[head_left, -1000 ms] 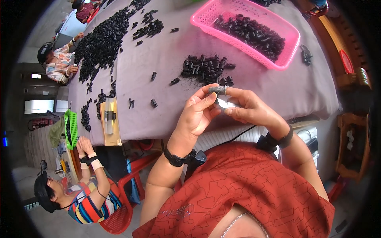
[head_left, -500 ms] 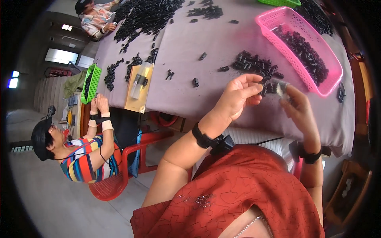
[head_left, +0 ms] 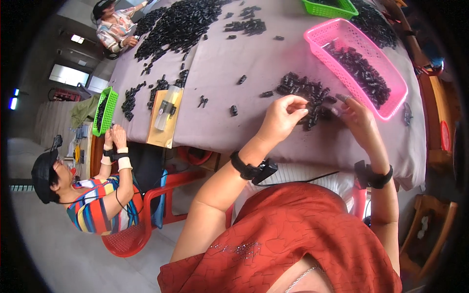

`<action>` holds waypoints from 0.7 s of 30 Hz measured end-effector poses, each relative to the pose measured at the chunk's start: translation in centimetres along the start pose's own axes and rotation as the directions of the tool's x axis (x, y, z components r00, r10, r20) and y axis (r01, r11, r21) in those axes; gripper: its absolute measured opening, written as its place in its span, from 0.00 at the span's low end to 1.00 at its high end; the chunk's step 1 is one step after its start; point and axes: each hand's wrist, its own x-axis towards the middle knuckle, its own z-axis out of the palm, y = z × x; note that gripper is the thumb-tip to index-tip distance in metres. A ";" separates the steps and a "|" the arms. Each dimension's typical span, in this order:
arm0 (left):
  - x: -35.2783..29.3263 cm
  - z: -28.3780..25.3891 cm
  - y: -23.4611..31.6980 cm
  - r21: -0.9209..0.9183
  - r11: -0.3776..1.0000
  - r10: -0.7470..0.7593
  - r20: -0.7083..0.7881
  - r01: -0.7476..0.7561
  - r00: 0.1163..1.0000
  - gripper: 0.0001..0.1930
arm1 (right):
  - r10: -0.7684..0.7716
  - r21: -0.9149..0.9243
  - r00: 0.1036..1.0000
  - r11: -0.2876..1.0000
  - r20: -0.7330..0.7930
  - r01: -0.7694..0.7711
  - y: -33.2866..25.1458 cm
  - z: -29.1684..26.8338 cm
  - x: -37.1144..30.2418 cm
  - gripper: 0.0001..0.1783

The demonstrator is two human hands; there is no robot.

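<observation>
A heap of small black cylindrical plastic parts [head_left: 310, 90] lies on the cloth-covered table in front of me. At its near left side is my left hand [head_left: 284, 117], thumb and fingers bent together in a pinch; whatever sits between the tips is too small to make out. My right hand [head_left: 360, 121] reaches over the heap's right side, close to the near wall of the pink basket [head_left: 355, 94]. Its thumb and fingers are apart, and a dark patch shows at the fingertips. More black parts [head_left: 364, 71] fill the basket's bottom.
A large pile of black parts [head_left: 178, 27] covers the far left. A green basket [head_left: 332, 9] stands at the back. Several loose parts lie mid-table, near a cardboard piece [head_left: 163, 132]. Two other people sit leftward, one beside a green basket [head_left: 108, 113].
My hands have parted slightly; the right moved from beside the left fingertips towards the pink basket, and its fingers spread. The whole view shifted a little.
</observation>
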 end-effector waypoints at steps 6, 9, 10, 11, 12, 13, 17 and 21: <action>-0.1 -0.2 -0.2 -0.090 0.996 -0.030 -0.025 0.028 0.999 0.10 | -0.114 0.135 0.985 0.982 -0.130 0.132 0.2 -2.6 -3.0 0.22; -0.4 -1.4 1.3 -0.106 0.991 -0.090 -0.049 0.085 0.995 0.10 | -0.020 0.181 0.981 0.982 -0.191 0.056 1.0 -3.6 -4.6 0.17; -0.7 -1.8 1.6 -0.111 0.986 -0.129 -0.056 0.122 0.990 0.10 | 0.008 0.183 0.978 0.983 -0.209 0.031 1.1 -4.2 -5.0 0.14; -1.0 -2.0 1.8 -0.142 0.980 -0.153 -0.072 0.142 0.986 0.10 | 0.024 0.185 0.971 0.983 -0.238 0.021 2.2 -4.9 -5.5 0.11; -1.2 -2.1 1.6 -0.167 0.972 -0.180 -0.095 0.163 0.979 0.10 | 0.031 0.192 0.964 0.981 -0.264 0.021 3.3 -5.3 -5.8 0.08; -1.2 -2.1 1.2 -0.191 0.967 -0.190 -0.085 0.171 0.978 0.10 | 0.082 0.271 0.950 0.963 -0.301 0.003 3.5 -5.8 -6.0 0.06; -1.4 -2.1 0.9 -0.229 0.959 -0.185 -0.048 0.170 0.982 0.10 | 0.075 0.082 0.809 0.996 -0.583 -0.033 7.3 -7.7 -7.1 0.06; -1.4 -1.9 1.5 -0.249 0.952 -0.191 -0.026 0.178 0.981 0.10 | 0.253 -0.032 0.749 0.939 -0.612 -0.343 11.2 -10.5 -6.7 0.12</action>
